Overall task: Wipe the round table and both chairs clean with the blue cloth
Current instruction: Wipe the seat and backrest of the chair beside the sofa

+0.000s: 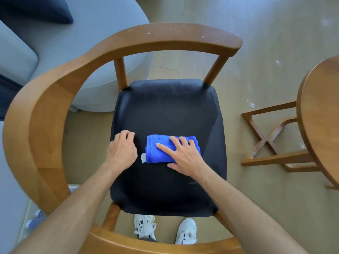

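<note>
My right hand [185,154] lies flat on the cloth [161,149], fingers straight and spread, pressing it onto the seat [165,110]; the thumb rests on the seat just beside the cloth's near edge. My left hand [122,149] sits on the seat just left of the cloth, not touching it, with its fingers curled under and nothing in them.

The cloth is blue, folded into a thick pad, with a small white tag [143,157] sticking out at its left near corner. It lies about midway across the black seat, a little toward my side.

The chair [36,125] has a curved wooden rail that runs round the left side and across the far end, held up by two slanted posts at the seat's far corners. Pale specks [165,29] dot the top of the rail at the far end.

The table [322,110] shows at the right edge, only part of its round wooden top in view, with its crossed base [266,142] on the floor below. It stands apart from the chair.

A grey sofa [102,33] sits beyond the chair on the left, with a dark cushion [36,8] on it. My white shoes [186,230] show under the seat's near edge.
</note>
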Demonstrator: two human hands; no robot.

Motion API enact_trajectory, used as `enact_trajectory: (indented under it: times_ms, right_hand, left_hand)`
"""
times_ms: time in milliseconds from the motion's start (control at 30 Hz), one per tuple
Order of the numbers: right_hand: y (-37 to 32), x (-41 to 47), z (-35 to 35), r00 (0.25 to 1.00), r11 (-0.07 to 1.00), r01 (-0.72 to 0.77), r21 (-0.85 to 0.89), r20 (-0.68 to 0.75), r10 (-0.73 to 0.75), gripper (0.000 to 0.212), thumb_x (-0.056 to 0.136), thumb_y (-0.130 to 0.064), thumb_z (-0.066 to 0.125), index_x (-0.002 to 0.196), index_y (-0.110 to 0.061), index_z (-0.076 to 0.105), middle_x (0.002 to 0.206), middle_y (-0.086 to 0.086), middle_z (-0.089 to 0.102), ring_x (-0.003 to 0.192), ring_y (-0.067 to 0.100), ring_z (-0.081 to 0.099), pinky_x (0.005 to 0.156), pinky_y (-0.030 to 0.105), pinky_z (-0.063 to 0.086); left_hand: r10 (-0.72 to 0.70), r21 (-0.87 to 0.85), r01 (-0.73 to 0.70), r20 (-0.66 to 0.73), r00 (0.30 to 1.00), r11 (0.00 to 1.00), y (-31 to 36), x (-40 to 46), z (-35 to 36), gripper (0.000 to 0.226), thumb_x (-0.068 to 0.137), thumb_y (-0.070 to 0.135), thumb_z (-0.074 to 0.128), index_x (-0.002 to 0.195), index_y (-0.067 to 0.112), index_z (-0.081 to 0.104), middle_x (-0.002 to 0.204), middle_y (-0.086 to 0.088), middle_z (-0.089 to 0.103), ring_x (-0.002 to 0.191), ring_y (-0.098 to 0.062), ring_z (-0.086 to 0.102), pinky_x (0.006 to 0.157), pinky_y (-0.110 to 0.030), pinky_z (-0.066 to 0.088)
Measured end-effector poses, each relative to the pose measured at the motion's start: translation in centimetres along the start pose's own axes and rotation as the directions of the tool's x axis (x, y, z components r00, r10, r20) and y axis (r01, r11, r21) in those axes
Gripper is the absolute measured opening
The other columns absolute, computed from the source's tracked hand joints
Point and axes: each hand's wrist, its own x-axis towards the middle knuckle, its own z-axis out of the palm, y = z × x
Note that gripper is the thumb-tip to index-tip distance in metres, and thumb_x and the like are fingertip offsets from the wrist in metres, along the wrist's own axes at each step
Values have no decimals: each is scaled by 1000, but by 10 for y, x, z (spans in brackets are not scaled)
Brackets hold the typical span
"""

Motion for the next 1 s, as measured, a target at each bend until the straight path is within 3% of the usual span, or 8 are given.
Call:
enact_trajectory:
  times_ms: [133,333,433,667,733,800,900,1000]
  right_hand:
    - [-19,8,5,979,999,-38,-36,-202,30,59,61,-42,71,118,-30,60,89,6,58,63,22,48,57,31,41]
    - [-18,2,28,973,997,17,75,-229,0,63,76,-46,65,134,-29,47,136,14,49,112,37,51,88,52,45]
    - [-20,-2,40,959,993,57,101,-283,-26,56,77,-20,58,131,-27,50,125,11,55,91,33,54,69,40,44]
    - [46,-66,63,819,837,541,-76,-179,-546,45,89,-2,34,122,-27,49,114,10,58,82,32,53,64,38,44]
    - [98,-50,49,880,902,415,-119,-200,-432,45,82,-4,44,120,-25,55,116,13,59,83,35,55,65,39,45]
    - [156,-21,35,943,997,82,-6,-323,-80,51,76,-1,53,123,-17,61,118,19,59,88,40,58,68,44,48]
    - [194,12,35,795,801,-413,434,-256,550,56,86,-6,55,140,-17,46,123,16,52,99,38,53,83,42,45]
    - [155,-2,49,744,695,-367,619,-254,618,56,82,-1,57,136,-13,48,120,15,50,99,33,55,81,37,47]
  left_hand:
    - [-29,10,29,-16,999,1000,-11,6,4,51,99,22,37,148,12,28,159,-5,17,147,-23,12,115,-39,19]
    - [-5,15,6,-92,996,1000,-15,31,23,56,100,29,34,153,21,19,162,-3,8,149,-24,2,119,-42,10]
    - [39,8,-38,-129,991,999,-14,43,35,56,100,30,36,153,24,20,162,-4,8,148,-27,3,119,-44,11]
    - [34,69,-26,-120,992,997,-9,52,64,61,99,42,32,154,24,12,162,-9,-3,148,-31,-7,119,-50,4]
    - [44,115,-26,-154,987,993,-8,52,75,65,98,44,31,154,21,9,162,-12,-4,147,-33,-8,118,-53,2]
    - [51,123,-26,-206,977,992,-9,52,83,65,98,44,30,154,18,10,161,-14,-3,147,-35,-7,117,-54,1]
    - [59,114,-29,-270,961,993,-10,54,88,60,100,43,26,153,18,13,161,-14,0,147,-34,-5,117,-54,1]
    - [45,103,-14,-297,954,995,-8,53,89,65,94,47,21,153,18,14,161,-13,-1,148,-33,-4,117,-51,-1]
